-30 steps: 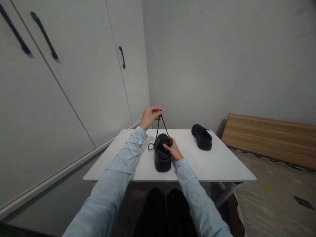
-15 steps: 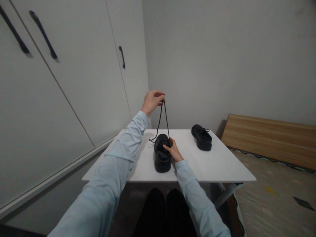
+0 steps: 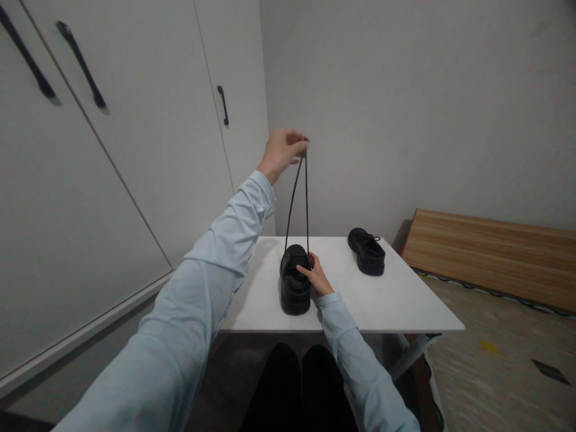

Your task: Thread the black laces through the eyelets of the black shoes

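High above the table, my left hand (image 3: 284, 150) pinches a black shoelace (image 3: 307, 198), whose two strands run down to the near black shoe (image 3: 296, 297). That shoe stands upright on the white table (image 3: 342, 312), close to its front edge, with its heel toward me. My right hand (image 3: 316, 274) grips the right side of the shoe by its opening, the thumb over the opening and the other fingers partly hidden. A second black shoe (image 3: 369, 255), its lace tied, sits farther back on the right part of the table.
White cabinets with dark handles (image 3: 223, 105) rise on the left, and a grey wall stands behind the table. To the right, a wooden board (image 3: 495, 255) leans by the wall above a plastic-covered surface (image 3: 486, 354).
My left hand has risen, pulling the lace up; the loose strand that curved beside the shoe now hangs nearly straight. My right hand has stayed on the shoe.
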Demonstrator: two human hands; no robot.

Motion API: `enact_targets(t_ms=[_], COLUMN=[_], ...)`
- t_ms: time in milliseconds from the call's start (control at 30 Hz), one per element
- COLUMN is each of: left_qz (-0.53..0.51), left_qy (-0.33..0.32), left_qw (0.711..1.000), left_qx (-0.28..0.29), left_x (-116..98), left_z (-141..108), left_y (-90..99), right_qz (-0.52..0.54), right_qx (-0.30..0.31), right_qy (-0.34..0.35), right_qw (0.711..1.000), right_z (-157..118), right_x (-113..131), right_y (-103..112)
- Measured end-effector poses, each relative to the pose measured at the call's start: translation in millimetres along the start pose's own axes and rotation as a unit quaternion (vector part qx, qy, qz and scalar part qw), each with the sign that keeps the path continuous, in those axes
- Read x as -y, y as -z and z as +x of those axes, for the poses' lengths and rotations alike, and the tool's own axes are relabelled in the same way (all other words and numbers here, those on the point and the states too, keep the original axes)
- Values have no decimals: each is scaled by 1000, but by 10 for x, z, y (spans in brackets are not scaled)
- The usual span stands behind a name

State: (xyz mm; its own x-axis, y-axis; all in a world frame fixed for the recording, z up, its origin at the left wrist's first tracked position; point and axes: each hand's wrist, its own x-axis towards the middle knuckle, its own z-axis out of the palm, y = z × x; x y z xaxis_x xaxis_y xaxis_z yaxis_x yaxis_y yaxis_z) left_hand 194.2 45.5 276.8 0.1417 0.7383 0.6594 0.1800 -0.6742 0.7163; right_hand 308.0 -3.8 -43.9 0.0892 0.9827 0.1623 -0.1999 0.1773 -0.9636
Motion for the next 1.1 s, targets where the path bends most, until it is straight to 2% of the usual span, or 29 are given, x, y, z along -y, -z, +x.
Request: enact_targets(t_ms=[267,567,733,833,967,1100], left_qz=[15,18,17,45,108,101], left_qy=[1,28,41,78,122,162], left_qw=[1000,998,995,986,974,970], left_qx=[-16,-50,-95,-137,-159,-151], left_x=[-17,162,466,724,1101,1469], left_z=[136,74,63,-14,-225,-514], left_y=[22,192,373,529,705,767], right_qz=[11,24,16,5,-5,-6], right_qx=[-7,-11,-3,-7,-9,-2], right_qy=[-3,0,0,8,13,0], right_qw=[1000,1000,1000,1000,1000,1000], right_z=[-22,-37,-31,-12,-5,-31], right_x=[6,0,2,-14,-12,26], right_y=[-9,-5,-1,7,-1,-24])
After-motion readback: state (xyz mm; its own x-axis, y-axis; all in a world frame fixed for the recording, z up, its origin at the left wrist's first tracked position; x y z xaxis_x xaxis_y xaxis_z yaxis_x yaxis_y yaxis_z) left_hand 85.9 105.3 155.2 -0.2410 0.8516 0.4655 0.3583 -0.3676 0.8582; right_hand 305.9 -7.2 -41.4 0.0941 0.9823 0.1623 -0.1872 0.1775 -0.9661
